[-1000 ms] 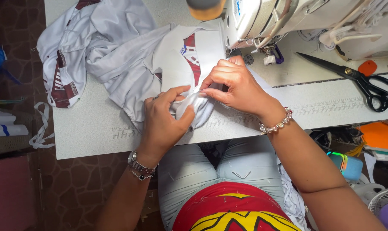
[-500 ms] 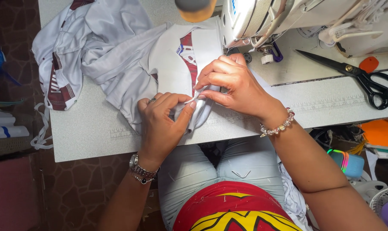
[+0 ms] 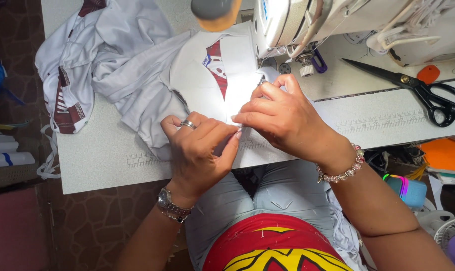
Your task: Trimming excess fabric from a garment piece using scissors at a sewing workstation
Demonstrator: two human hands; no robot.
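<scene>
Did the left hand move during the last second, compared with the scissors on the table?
Yes. The left hand moved up the picture, toward the sewing machine, judged against the black scissors, though the camera shifted slightly.

The person's left hand [image 3: 200, 150] wears a silver ring [image 3: 188, 124] on one finger and a silver metal-link wristwatch [image 3: 173, 205] at the wrist. The right hand [image 3: 282, 118] has a beaded bracelet [image 3: 344, 168] of pale pink and clear stones, and both forearms are bare. Below are light blue-grey trousers [image 3: 267, 198] and a red top [image 3: 277, 243] with a yellow pattern.
</scene>
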